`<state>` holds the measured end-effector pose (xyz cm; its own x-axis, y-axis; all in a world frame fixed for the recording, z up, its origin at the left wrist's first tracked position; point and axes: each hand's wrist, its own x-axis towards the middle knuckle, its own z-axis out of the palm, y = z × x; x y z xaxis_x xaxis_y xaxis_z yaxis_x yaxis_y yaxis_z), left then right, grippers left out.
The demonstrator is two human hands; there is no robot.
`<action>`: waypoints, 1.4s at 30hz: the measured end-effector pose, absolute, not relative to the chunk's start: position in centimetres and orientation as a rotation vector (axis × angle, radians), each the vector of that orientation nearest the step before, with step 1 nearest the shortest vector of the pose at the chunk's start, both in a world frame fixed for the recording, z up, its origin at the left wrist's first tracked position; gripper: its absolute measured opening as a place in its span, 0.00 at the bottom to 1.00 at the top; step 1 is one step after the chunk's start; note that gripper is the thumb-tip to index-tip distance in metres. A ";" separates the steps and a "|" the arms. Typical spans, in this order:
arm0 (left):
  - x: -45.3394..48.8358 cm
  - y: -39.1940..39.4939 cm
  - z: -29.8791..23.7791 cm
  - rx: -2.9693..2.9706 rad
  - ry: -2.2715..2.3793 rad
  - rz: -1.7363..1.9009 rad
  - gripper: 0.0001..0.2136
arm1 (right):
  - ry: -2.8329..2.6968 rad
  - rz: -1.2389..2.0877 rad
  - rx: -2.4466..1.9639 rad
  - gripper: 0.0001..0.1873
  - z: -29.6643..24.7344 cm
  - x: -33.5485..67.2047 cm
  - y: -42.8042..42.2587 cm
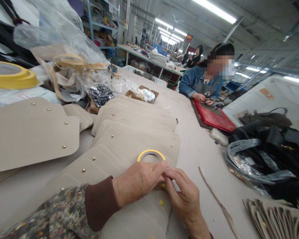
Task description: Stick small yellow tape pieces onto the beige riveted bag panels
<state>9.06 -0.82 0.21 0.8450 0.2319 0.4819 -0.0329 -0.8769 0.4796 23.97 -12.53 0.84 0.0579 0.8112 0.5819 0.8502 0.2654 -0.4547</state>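
Observation:
My left hand (142, 177), in a brown-cuffed patterned sleeve, is closed on a roll of yellow tape (151, 151) whose upper rim rises above the knuckles. Fingertip to fingertip with it, my right hand (185, 191) pinches something too small or hidden to make out. Both hands are over overlapping beige panels (132, 132) with small metal studs, fanned across the table. Small yellow pieces (161, 202) show on the panels just below the hands.
At left lie a stack of studded beige panels (27, 132) and larger yellow tape rolls (12, 78). Plastic wrapping (64, 33) is heaped behind. Black bags (271, 149) and beige pieces (276, 215) crowd the right. Across the table, a co-worker (196, 83) handles something on a red board (211, 116).

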 end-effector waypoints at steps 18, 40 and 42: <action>8.8 -1.9 1.6 2.790 0.234 0.732 0.10 | -0.768 0.667 -1.712 0.11 0.6 22.6 -12.0; 6.7 -2.3 0.9 2.885 0.418 0.128 0.08 | -0.720 1.179 -1.805 0.24 -0.1 26.3 -13.3; 6.6 -2.3 0.5 2.884 0.409 0.159 0.07 | -0.774 1.202 -1.859 0.23 0.1 25.8 -13.9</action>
<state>6.61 -2.33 0.54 0.9554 0.2858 0.0750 0.2616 -0.9362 0.2347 25.83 -13.87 0.09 0.3683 0.8110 -0.4546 0.0782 -0.5143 -0.8540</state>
